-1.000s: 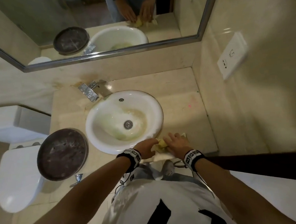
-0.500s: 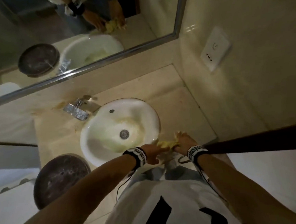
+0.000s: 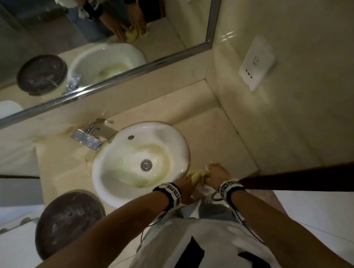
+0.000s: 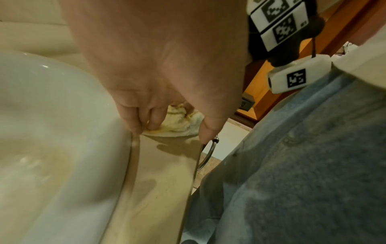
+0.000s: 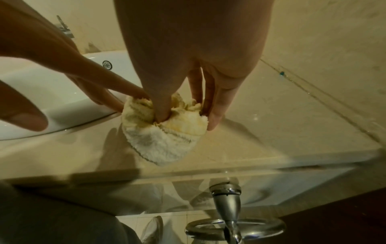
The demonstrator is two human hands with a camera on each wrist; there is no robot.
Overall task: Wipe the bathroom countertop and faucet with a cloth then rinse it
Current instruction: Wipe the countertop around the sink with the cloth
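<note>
Bunched, yellow-stained white cloth point(image 5: 167, 140) lies on the beige countertop point(image 5: 271, 115).

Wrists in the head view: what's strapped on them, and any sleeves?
Both forearms are bare, no sleeves. The left wrist band and the right wrist band are black, carrying white blocks printed with black square-code markers. A thin black cable trails from each toward the body.
</note>
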